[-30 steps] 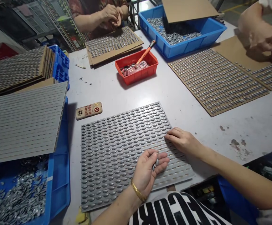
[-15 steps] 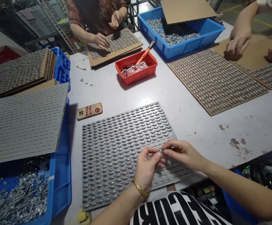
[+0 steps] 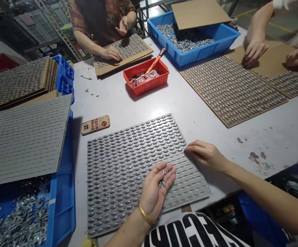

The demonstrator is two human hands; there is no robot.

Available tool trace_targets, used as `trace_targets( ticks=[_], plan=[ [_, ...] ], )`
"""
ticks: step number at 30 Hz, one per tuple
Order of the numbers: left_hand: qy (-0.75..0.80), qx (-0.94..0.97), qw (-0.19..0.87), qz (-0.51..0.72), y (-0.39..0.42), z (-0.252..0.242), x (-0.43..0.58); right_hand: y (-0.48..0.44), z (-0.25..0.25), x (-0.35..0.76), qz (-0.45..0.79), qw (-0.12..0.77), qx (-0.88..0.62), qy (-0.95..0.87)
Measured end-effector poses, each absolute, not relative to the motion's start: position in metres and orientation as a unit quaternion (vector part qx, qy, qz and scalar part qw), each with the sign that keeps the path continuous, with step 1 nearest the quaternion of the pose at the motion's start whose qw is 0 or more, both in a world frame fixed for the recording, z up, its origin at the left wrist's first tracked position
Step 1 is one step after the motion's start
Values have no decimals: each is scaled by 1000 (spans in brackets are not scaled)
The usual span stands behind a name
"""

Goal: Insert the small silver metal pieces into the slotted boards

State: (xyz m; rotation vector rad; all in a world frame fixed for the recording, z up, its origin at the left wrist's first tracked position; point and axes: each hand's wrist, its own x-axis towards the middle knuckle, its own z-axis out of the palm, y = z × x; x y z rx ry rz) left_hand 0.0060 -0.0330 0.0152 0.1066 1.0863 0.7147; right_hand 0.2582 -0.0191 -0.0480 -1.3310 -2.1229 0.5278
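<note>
A grey board (image 3: 187, 195) lies in front of me, most of its slots filled with rows of small oval metal pieces (image 3: 128, 151). Bare slots show in the strip at its near right. My left hand (image 3: 155, 187) is palm up over the board, fingers curled around several loose oval metal pieces (image 3: 162, 181). At the board's right edge, by the end of a row, my right hand (image 3: 206, 154) pinches a small oval metal piece, mostly hidden by the fingertips.
A blue bin (image 3: 61, 206) of loose pieces stands left, with a slotted board (image 3: 25, 137) across it. A phone (image 3: 95, 125) lies beyond my board. Further off are a red tray (image 3: 146, 82), another blue bin (image 3: 195, 56), filled boards (image 3: 231, 89) and two co-workers' hands.
My hands have parted. The right hand has moved from the left fingertips to the board's right edge. My left hand has turned palm up and opened somewhat, showing the loose pieces.
</note>
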Motion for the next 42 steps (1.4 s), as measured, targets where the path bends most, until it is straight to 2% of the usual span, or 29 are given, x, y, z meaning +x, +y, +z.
trace_targets(
  ticks=[6, 13, 16, 20, 27, 32, 39, 42],
  plan=[
    [509, 74, 800, 309, -39, 9, 8, -16, -49, 257, 62, 188, -499, -843],
    [507, 59, 796, 325, -41, 7, 8, -15, -41, 257, 40, 155, -506, -847],
    [508, 52, 792, 336, -42, 9, 7, -20, -29, 241, 82, 202, -506, -835],
    [505, 61, 782, 359, -46, 10, 5, -28, -12, 201, 219, 262, -440, -830],
    [470, 75, 803, 358, -56, 12, -5, -34, -9, 166, 323, 251, -377, -831],
    [475, 52, 805, 352, -62, 12, -15, -46, -10, 162, 340, 254, -383, -820],
    [468, 49, 807, 358, -64, 11, -24, -58, -15, 147, 259, 218, -372, -864],
    [463, 38, 809, 361, -59, 15, -36, -50, -14, 150, 302, 246, -368, -844]
  ],
)
